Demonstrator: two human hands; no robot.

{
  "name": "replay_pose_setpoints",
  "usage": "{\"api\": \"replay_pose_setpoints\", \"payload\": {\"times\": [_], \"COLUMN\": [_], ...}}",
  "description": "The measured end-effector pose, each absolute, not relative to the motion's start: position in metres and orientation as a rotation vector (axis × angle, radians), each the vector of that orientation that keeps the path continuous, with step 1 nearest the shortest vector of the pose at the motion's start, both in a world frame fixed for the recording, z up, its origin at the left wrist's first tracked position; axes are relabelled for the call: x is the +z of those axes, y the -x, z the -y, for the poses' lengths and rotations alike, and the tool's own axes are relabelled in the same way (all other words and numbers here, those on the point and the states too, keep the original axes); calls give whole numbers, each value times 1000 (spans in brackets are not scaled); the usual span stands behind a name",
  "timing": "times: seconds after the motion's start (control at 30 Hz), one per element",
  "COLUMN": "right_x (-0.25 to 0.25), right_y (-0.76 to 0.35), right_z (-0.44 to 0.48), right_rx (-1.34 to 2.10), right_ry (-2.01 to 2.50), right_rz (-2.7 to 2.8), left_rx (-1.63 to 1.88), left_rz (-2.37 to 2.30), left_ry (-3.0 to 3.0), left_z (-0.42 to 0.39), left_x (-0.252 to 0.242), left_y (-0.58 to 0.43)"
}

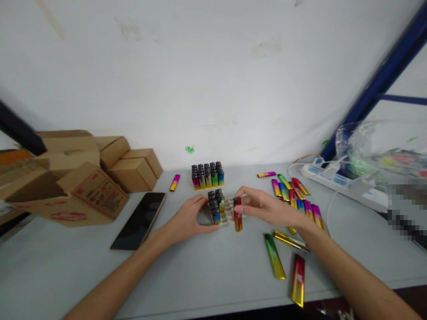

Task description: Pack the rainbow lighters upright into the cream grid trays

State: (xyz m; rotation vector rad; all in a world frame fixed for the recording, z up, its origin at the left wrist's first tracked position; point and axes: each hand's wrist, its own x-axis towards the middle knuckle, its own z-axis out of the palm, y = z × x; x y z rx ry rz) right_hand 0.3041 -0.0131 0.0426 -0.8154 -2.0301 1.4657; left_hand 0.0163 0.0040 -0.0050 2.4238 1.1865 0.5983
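My left hand (190, 218) is closed around the left side of a pale lighter tray (228, 208) on the table. Several upright lighters (215, 208) with black tops fill the tray's left part, while bare slots show to their right. Between thumb and fingers, my right hand (262, 206) pinches a red and gold lighter (238, 215), held upright in front of the tray's right side. Behind the tray stands a block of upright lighters (207, 175) in several colours. Loose lighters (293, 195) lie scattered beyond and under my right forearm.
A black phone (138, 222) lies left of my left forearm. Cardboard boxes (133, 171) and an open carton (96, 191) stand at the left. At the right are a white power strip (343, 182) with cables and a clear plastic bag (383, 151). A green lighter (275, 257) lies near the front.
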Motion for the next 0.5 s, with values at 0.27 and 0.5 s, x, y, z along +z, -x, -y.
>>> {"api": "replay_pose_setpoints", "payload": {"times": [0.27, 0.5], "right_x": [29, 21], "right_y": [-290, -286], "right_z": [10, 7], "right_rx": [1379, 1194], "right_ry": [717, 831], "right_rz": [1706, 1592], "left_rx": [620, 601], "left_rz": [-1156, -1175], "left_ry": [-2429, -2445], "left_z": [-6, -8], "left_x": [-9, -11], "left_y": [-15, -14]}}
